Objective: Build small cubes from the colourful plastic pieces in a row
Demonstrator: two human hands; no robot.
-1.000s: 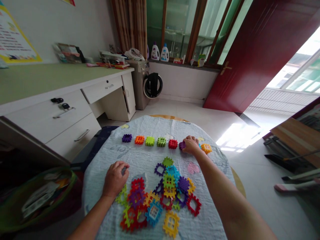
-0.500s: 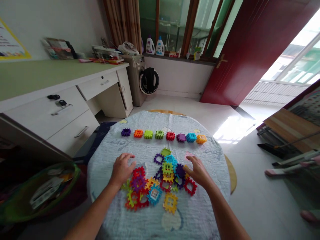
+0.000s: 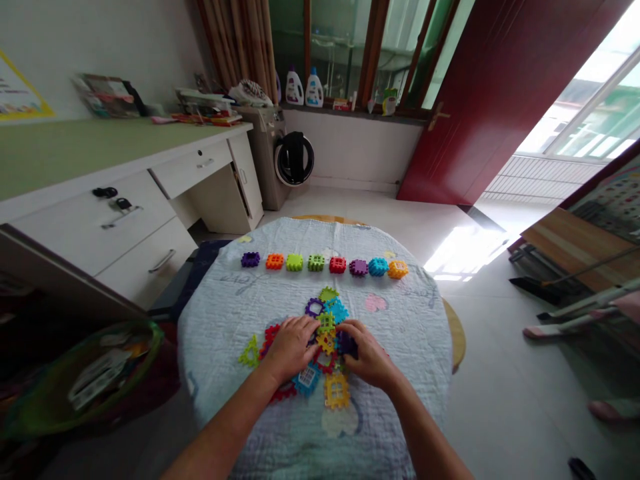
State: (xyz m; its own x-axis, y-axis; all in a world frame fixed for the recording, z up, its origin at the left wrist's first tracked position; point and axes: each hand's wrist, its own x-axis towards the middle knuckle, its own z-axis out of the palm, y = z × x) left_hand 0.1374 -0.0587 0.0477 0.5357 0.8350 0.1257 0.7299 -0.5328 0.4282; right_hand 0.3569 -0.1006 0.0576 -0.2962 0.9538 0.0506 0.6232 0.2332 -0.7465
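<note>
Home, multi-use rm, front-load washer (image 3: pixel 266 157) w/ door ajar, detergent btls (image 3: pixel 314 93) on sill (image 3: pixel 370 117), curtain (image 3: pixel 240 43), cloth-covered worktop (image 3: pixel 215 333) w/ plastic toy blocks (image 3: pixel 337 265).

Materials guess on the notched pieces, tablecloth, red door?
Notched pieces: likely moulded plastic, smooth; bright uniform colours, crisp repeated teeth.
Tablecloth: woven fabric, matte, maybe cotton; crinkled surface, soft drape.
Red door: smooth, painted or laminated finish, slight sheen; wood or metal underneath, can't tell.

The left hand (image 3: pixel 293 348) and right hand (image 3: pixel 367 355) are among colourful pieces (image 3: pixel 327 342) on cloth (image 3: pixel 420 327).
</note>
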